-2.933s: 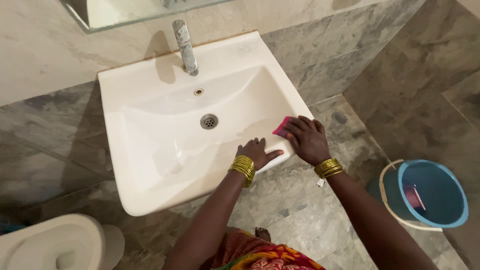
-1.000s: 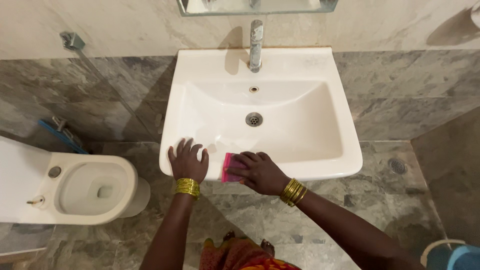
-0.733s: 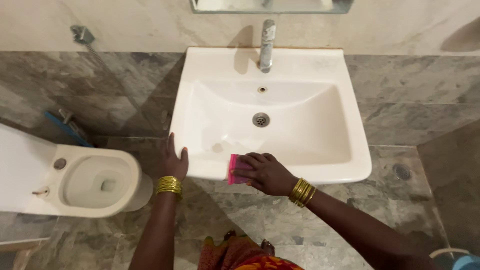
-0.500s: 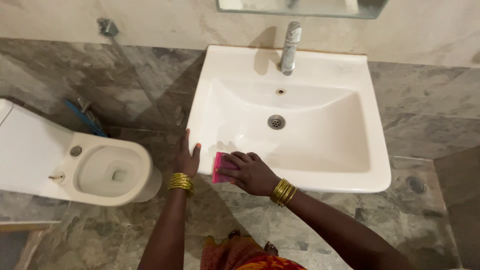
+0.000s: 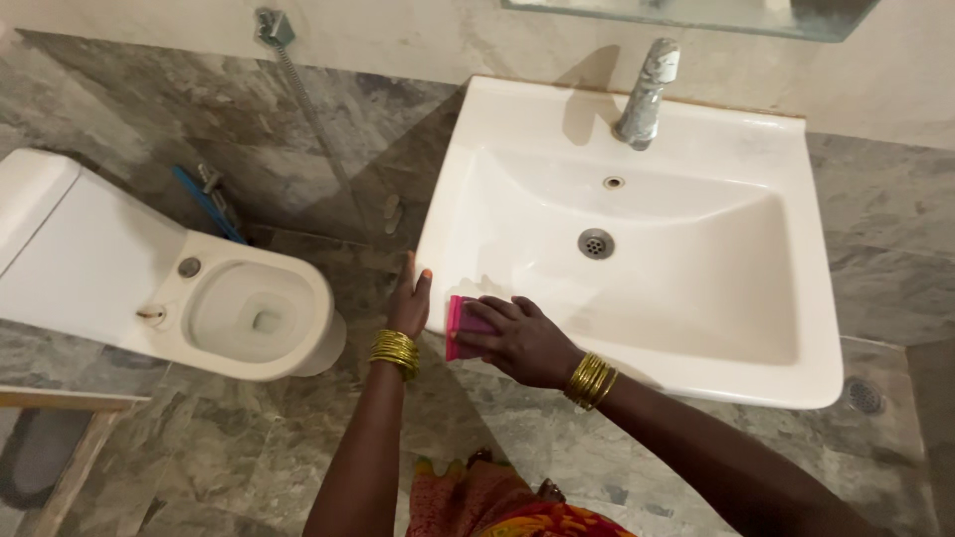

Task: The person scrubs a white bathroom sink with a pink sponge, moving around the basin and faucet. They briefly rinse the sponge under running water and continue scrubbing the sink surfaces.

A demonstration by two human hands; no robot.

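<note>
Fingers point(image 5: 489, 310) slid sponge point(image 5: 460, 328) left, sink point(image 5: 637, 259) corner

head view (close), steeply downward

White toilet point(image 5: 249, 313) stands left. Blue-handled brush point(image 5: 207, 204) leans against the far wall beside it. Floor drain point(image 5: 863, 395) lies near right.
</note>
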